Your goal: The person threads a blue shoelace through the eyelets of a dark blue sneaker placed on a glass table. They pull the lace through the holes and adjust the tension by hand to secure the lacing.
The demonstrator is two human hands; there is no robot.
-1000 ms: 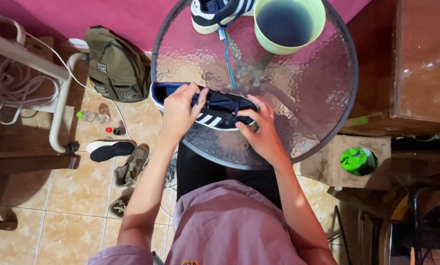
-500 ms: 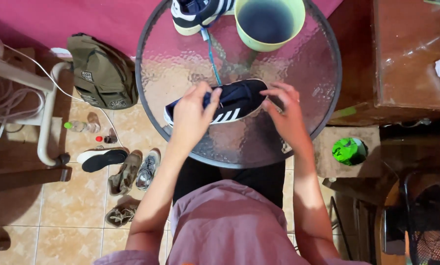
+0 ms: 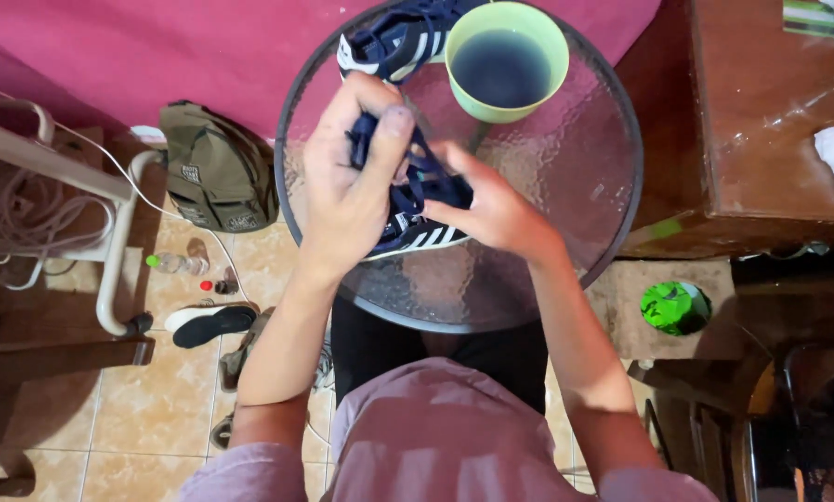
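- The navy sneaker [image 3: 417,209] is gripped by closed fingers of the left hand [image 3: 352,186] and right hand [image 3: 491,209].
- The near green basin [image 3: 507,61] of dark liquid could be knocked on the glass worktop [image 3: 565,214].

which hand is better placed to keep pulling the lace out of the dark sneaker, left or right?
Left, probably. The left hand is raised above the dark sneaker with dark lace pinched in its fingers. The right hand rests low on the shoe, seemingly steadying it on the glass table.
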